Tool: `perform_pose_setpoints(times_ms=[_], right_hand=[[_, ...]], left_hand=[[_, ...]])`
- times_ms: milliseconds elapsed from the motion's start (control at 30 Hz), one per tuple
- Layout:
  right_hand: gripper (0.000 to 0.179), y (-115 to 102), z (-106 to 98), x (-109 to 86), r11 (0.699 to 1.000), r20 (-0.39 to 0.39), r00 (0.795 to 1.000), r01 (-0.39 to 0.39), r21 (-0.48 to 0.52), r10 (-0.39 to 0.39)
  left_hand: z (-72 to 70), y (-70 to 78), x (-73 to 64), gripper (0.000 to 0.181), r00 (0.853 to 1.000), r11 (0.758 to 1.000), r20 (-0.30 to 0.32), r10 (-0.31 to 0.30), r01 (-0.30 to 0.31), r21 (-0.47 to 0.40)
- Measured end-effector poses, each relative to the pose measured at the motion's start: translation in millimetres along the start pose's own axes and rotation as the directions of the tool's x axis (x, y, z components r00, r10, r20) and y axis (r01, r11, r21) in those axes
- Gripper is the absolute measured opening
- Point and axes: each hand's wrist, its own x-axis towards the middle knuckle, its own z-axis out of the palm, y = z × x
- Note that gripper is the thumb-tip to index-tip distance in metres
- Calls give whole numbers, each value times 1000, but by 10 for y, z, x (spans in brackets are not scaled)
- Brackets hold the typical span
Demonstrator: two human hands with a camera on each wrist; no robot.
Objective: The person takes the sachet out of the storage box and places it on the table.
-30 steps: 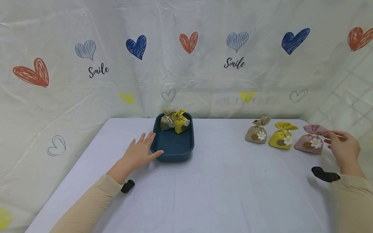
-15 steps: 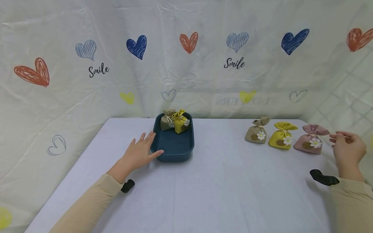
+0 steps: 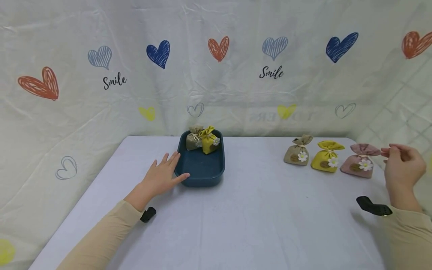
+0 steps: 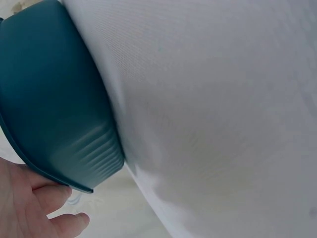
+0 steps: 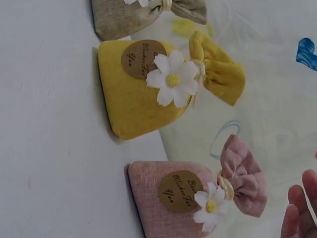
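Well to the right of the tray [image 3: 202, 182], the pink pouch [image 3: 357, 165] is stood upright, long axis vertical, gathered neck uppermost, at the row's far end. It is flanked on the tray side by a yellow pouch [image 3: 320, 161]. Nearer is the right hand [image 3: 403, 165]: fingers loosely bent, nothing gripped, poised just beside that neck, away from the tray; a gap is shown by the right wrist view, where most of the hand is cut off. The left hand [image 3: 160, 178], fingers spread, is rested at the tray's left rim. The tray's inside is hidden from the left wrist.
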Motion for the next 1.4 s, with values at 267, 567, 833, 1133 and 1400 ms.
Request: perform_pose_setpoints(times_ms=[267, 567, 833, 1133, 1400], right_hand=[[29, -113, 107, -74, 987, 30, 988, 146, 71, -148], [25, -324, 194, -217, 982, 209, 961, 167, 90, -182], [17, -453, 353, -308, 938, 343, 879, 347, 21, -332], [16, -578, 529, -426, 860, 464, 745, 503, 81, -479], [24, -673, 756, -616, 834, 587, 656, 549, 59, -474]], left_hand=[[6, -1, -3, 97, 1000, 1000, 2, -4, 4, -11], [-3, 8, -18, 98, 1000, 1000, -4, -6, 6, -7], [-17, 13, -8, 96, 1000, 1000, -5, -8, 8, -3], [-20, 24, -8, 95, 1000, 1000, -5, -10, 10, -7], [-17, 22, -5, 95, 1000, 1000, 0, -11, 11, -1]])
